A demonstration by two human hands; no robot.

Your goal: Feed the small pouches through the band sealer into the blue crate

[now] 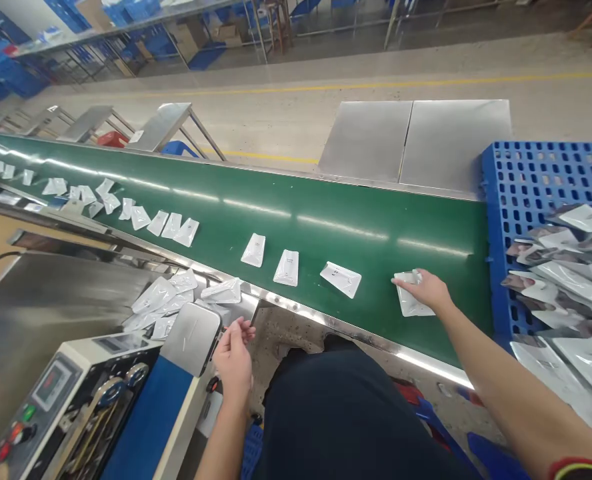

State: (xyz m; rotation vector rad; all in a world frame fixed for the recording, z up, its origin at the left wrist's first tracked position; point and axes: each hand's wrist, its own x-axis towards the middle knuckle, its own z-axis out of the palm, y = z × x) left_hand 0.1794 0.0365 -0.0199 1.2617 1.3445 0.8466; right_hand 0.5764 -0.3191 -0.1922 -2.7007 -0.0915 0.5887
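My right hand [426, 291] is on a white pouch [412, 305] at the right end of the green conveyor belt [326, 207]; its thumb and fingers grip the pouch's upper part. My left hand [235, 353] hovers by the belt's near edge, beside the metal plate [194, 339] of a sealing machine, fingers loosely bent and nothing visible in them. On the belt left of my right hand lie a tilted white pouch [342, 279], another pouch [287, 268] and a third pouch [253, 250], spaced apart. A heap of white pouches [161, 299] lies just beyond the metal plate.
A blue perforated crate [496, 247] full of silvery pouches [571, 280] stands at the right belt end. The machine's control panel [39, 407] is at lower left. Several more pouches [141, 217] lie farther along the belt. Steel tables [366, 140] line its far side.
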